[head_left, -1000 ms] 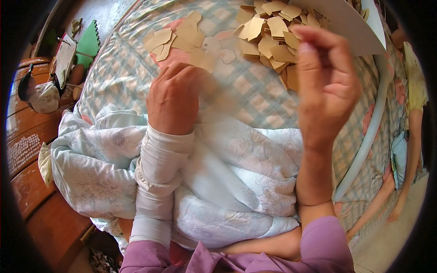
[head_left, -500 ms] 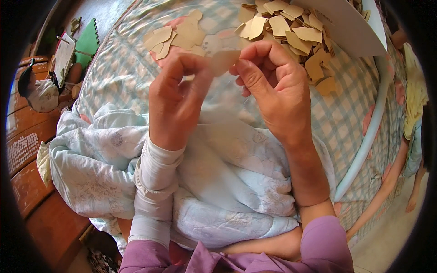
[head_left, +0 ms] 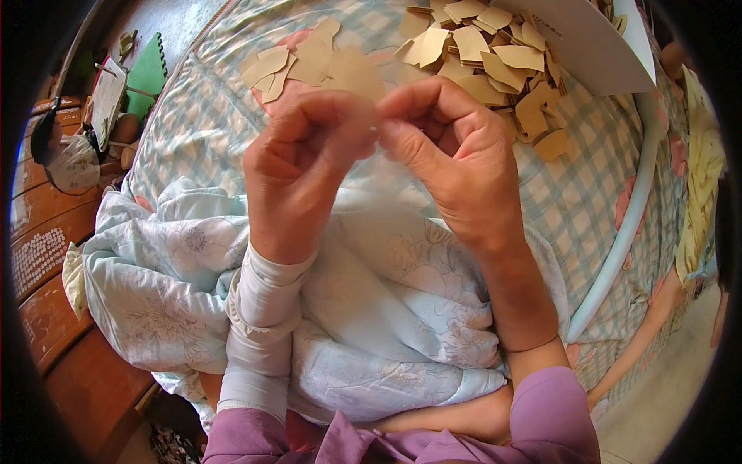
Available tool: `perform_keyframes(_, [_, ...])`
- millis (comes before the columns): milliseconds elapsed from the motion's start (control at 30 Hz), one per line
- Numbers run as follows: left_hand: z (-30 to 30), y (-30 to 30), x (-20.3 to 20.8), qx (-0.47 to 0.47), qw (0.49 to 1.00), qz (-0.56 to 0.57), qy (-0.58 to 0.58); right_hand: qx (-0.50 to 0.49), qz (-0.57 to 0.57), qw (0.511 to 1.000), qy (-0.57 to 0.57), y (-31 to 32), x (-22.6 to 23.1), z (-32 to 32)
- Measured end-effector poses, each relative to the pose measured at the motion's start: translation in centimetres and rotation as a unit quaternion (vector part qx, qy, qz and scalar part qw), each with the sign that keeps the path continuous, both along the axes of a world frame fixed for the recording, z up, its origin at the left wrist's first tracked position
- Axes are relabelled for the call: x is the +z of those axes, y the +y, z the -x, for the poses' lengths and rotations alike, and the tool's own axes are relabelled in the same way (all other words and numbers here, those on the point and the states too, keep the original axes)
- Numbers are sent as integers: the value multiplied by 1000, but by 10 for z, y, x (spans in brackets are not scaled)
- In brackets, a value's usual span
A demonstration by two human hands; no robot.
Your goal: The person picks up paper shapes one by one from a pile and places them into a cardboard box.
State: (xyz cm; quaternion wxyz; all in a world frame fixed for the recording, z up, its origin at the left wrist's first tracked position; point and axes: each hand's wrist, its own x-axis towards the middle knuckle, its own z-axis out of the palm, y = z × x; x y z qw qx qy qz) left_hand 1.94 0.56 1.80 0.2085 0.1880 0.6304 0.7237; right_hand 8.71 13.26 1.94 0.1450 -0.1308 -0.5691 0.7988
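In front of me my left hand [head_left: 297, 166] is closed on a tan cardboard piece [head_left: 354, 73], smeared by motion, which sticks up past the fingers. Thumb and forefinger of my right hand [head_left: 464, 158] pinch together right beside it. A tiny whitish speck shows between the two hands' fingertips, too small to name. Beyond my left hand, several flat cut cardboard pieces [head_left: 269, 68] lie on the checked bedding. A larger heap of such pieces [head_left: 506, 66] is spread beyond my right hand.
A pale blue floral quilt [head_left: 394, 286] is bunched over my lap. At the far right stands a white box [head_left: 595, 39], and a light blue tube [head_left: 618, 263] curves along the right. Another person [head_left: 73, 158] sits at the left near a green board [head_left: 147, 81]; a bare limb [head_left: 641, 336] shows at the right.
Both hands have shifted slightly left. The cardboard piece, earlier lying between the fingertips of both hands, now stands up above my left hand.
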Motion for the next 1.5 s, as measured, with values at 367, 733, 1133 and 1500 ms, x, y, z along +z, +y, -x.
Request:
perform_keyframes(367, [-13, 5, 2, 92, 952, 134, 261, -75, -158, 984, 38, -9, -3, -1])
perform_keyframes(733, [-9, 0, -4, 111, 937, 101, 314, -94, -258, 960, 56, -10, -6, -6])
perform_keyframes(1133, [-7, 2, -5, 41, 985, -7, 170, -134, -178, 971, 91, -14, -13, 1])
perform_keyframes(1500, [-8, 3, -1, 43, 994, -2, 98, -95, -37, 995, 10, -12, -7, 0])
